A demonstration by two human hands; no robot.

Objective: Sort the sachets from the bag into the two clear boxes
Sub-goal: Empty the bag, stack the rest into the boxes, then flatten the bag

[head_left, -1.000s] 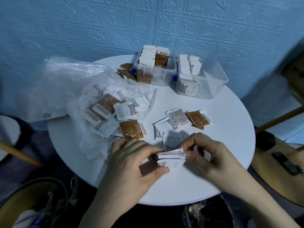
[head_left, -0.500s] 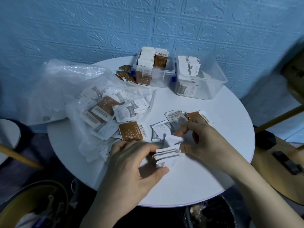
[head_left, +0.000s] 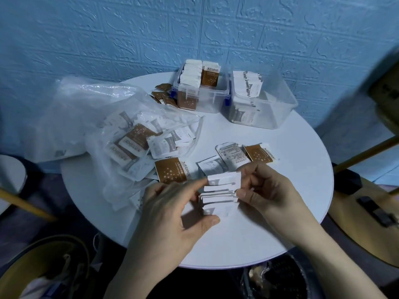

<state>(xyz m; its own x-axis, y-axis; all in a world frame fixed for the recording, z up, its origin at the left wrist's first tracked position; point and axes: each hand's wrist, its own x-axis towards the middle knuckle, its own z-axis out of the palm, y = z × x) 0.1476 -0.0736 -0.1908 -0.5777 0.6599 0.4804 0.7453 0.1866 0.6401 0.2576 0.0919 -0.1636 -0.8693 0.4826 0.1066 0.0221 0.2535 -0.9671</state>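
**One head-worn view, looking down**

Worn on the head, facing forward and steeply down onto a round white table (head_left: 291,169). Close over both hands at the near edge; blue wall (head_left: 108,35) behind. Wide-angle, edges curved. No second view to overlap.

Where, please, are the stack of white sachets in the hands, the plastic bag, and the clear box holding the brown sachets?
Stack of white sachets (head_left: 220,192), head view, on its top edges.
Plastic bag (head_left: 90,108), head view, on its crumpled film.
Brown-sachet box (head_left: 210,102), head view, on its front wall.
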